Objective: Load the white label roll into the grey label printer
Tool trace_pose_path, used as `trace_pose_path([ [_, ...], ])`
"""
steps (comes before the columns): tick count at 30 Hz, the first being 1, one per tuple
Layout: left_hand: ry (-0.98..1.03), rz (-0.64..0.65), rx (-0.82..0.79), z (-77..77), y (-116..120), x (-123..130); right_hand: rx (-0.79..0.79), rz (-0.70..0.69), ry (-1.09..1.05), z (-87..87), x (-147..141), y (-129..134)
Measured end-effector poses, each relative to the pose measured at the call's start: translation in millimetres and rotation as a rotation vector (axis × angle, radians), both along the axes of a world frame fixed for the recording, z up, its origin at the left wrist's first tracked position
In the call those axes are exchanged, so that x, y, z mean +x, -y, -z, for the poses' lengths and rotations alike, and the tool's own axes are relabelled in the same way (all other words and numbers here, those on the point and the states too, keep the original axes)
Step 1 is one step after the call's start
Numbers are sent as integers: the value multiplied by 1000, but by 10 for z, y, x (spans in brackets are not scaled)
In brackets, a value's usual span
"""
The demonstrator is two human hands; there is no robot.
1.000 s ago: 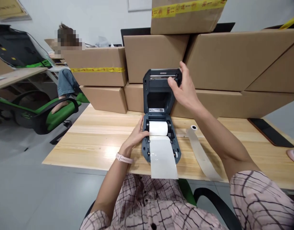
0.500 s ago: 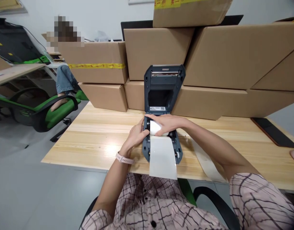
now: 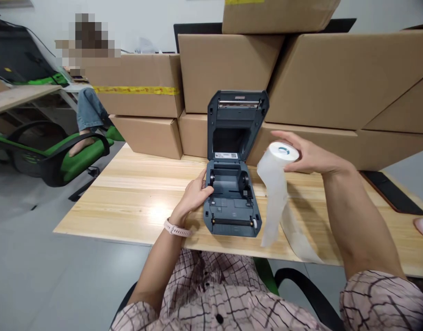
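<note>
A dark grey label printer (image 3: 228, 214) stands on the wooden table with its lid (image 3: 237, 119) raised. Its bay is bare, with the two round roll holders and the front roller showing. My left hand (image 3: 195, 193) grips the printer's left side, thumb over the rim, fingers partly hidden. To the right of the printer, my right hand (image 3: 310, 154) holds a roll of white labels (image 3: 275, 158) by its ends, above the table. A loose tail hangs from the roll. Another pale strip (image 3: 297, 239) lies on the table below, reaching the front edge.
Stacked cardboard boxes (image 3: 228, 64) wall off the back of the wooden table (image 3: 128, 202). At the right lies a flat black object (image 3: 392, 191) with a brownish edge. A person's leg (image 3: 90, 110) rests on a green chair (image 3: 83, 158) at the left.
My right hand has lifted the label roll out of the printer and carried it up and to the right, baring the bay. My left hand stays on the printer's side.
</note>
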State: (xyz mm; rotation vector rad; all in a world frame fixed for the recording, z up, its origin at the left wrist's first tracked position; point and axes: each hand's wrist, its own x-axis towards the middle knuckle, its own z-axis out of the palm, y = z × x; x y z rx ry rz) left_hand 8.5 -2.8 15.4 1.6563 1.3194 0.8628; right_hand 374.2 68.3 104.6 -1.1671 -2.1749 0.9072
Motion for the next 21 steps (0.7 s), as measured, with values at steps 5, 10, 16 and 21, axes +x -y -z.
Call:
trace_pose_path([
  [5,36,7,-12,28,-11,-7,-60,60,42,489,-96,-269],
  [10,92,6,-25,36,-1,-7,-154,59,-51,723,-104,-218],
  [16,103,6,-35,45,-2,0,-370,147,-362,892,407,308],
  [21,111,14,-15,42,-4,9,-523,180,-422,1052,233,716],
])
